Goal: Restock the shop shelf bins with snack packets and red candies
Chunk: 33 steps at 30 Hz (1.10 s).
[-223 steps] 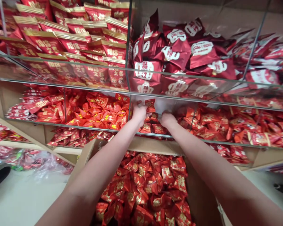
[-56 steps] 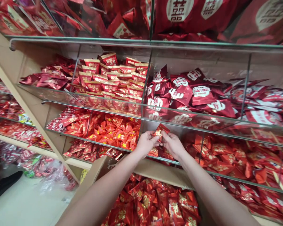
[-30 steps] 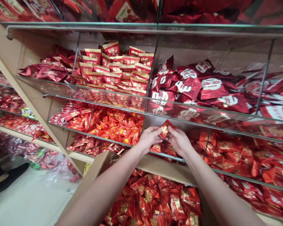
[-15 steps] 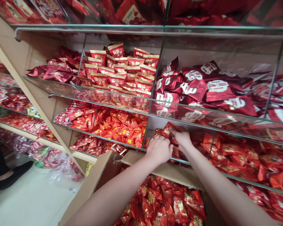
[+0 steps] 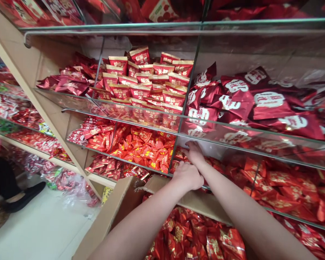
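Both my hands reach into a low shelf compartment holding small red candy packets (image 5: 181,153). My left hand (image 5: 186,176) rests at its front edge, back of the hand up. Its fingers bend down over the packets, and their tips are hidden. Farther in, my right hand (image 5: 195,153) lies just above and behind the left one, its fingers stretched out over the packets near the compartment's back. No packet shows in it. Below my forearms, a cardboard box (image 5: 206,206) stands open, filled with red, gold-printed candy packets (image 5: 197,234).
A glass shelf front (image 5: 233,135) runs close above my hands. Over it sit dark red packets (image 5: 269,103) and gold-edged packets (image 5: 141,92). Orange-red candies (image 5: 148,148) fill the left compartment. At far left is a person's foot in a black shoe (image 5: 27,196), near plastic bags (image 5: 73,187).
My right hand has moved left and deeper into the compartment, its fingers straighter; the red packet at its fingertips no longer shows there. My left hand stays at the front edge. The view has shifted slightly.
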{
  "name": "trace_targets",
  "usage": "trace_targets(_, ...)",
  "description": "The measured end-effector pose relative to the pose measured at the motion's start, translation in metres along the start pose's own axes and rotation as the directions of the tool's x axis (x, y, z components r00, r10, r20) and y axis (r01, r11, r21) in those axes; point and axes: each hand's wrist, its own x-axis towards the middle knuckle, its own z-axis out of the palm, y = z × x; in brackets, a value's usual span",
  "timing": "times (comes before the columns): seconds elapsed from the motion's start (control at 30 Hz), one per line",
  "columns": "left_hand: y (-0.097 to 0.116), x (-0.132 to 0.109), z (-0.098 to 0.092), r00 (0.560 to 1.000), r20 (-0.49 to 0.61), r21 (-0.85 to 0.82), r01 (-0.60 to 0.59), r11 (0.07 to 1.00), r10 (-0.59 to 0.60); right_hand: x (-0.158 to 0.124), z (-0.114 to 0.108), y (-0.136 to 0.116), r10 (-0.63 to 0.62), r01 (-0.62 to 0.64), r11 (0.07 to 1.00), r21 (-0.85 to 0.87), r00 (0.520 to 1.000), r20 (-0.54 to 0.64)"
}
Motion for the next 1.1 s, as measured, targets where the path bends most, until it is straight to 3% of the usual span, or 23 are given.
trace_targets(0.1, 0.000, 0.004, 0.001, 0.999, -0.028, 0.014, 0.039, 0.999, -0.039, 0.000, -0.002, 0.006, -0.064, 0.064, 0.998, 0.004, 0.986, 0.157)
trace_targets(0.23, -0.004, 0.019, 0.000, 0.993, 0.070, 0.087, 0.092, 0.992, -0.098, 0.001, -0.005, 0.006, -0.044, 0.045, 0.999, 0.002, 0.958, 0.282)
trace_targets(0.4, -0.015, 0.033, 0.000, 0.992, 0.057, 0.198, 0.100, 0.975, -0.113, 0.000, -0.025, 0.013, 0.097, -0.080, 0.993, -0.084, 0.972, 0.215)
trace_targets(0.47, -0.017, 0.034, 0.001, 0.987, 0.075, 0.248, 0.121, 0.961, -0.143, -0.003, -0.035, 0.016, 0.139, -0.100, 0.981, -0.163, 0.960, 0.243)
trace_targets(0.57, -0.017, 0.034, 0.002, 0.983, 0.099, 0.321, 0.116, 0.940, -0.155, -0.008, -0.042, 0.013, 0.113, -0.044, 0.979, -0.198, 0.929, 0.353)
trace_targets(0.7, -0.017, 0.037, 0.005, 0.984, 0.086, 0.368, 0.112, 0.923, -0.154, -0.014, -0.035, 0.003, 0.084, 0.031, 0.960, -0.278, 0.916, 0.392)
trace_targets(0.87, -0.019, 0.040, 0.008, 0.985, 0.101, 0.413, 0.090, 0.906, -0.143, -0.018, -0.032, -0.005, 0.026, 0.151, 0.905, -0.399, 0.914, 0.404)
trace_targets(1.1, -0.015, 0.034, 0.002, 0.986, 0.098, 0.365, 0.093, 0.926, -0.138, -0.023, -0.036, -0.006, -0.062, 0.214, 0.901, -0.376, 0.924, 0.377)
